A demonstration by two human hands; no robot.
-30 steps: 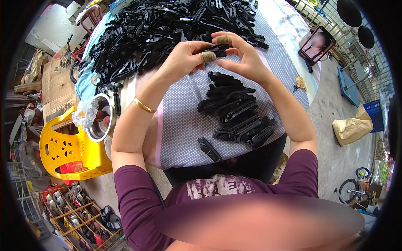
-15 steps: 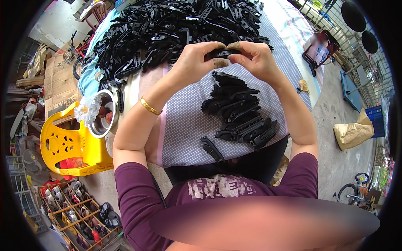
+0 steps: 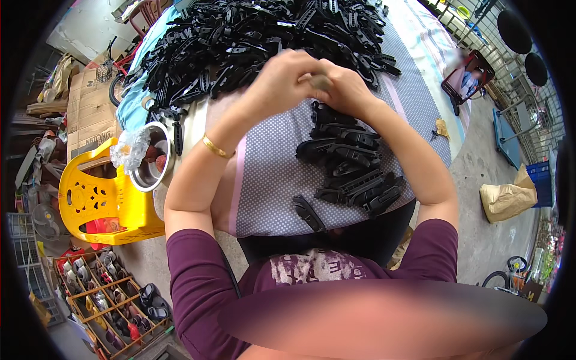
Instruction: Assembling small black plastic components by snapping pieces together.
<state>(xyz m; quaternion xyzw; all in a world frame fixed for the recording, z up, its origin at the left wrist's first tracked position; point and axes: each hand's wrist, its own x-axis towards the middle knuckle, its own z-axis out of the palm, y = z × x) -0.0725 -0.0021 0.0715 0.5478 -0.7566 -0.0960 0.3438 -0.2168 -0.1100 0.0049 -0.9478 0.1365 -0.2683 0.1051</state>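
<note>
My left hand and my right hand meet above the dotted tablecloth, fingers curled against each other. Tan covers wrap some fingertips. Whatever lies between them is hidden by the fingers, and my left hand is slightly blurred. Just below is a stack of black plastic buckle-like parts, laid overlapping one another toward the table's front edge. One black part lies apart to its left. Beyond my hands spreads a big heap of similar black parts.
A metal bowl with reddish round things and a clear plastic bag sits at the table's left edge, beside a yellow plastic chair. A phone stands at the right edge. A shoe rack is on the floor, lower left.
My hands have drawn together and turned, so the black plastic part seen between them is now hidden. The whole view has shifted slightly; the stack looks the same.
</note>
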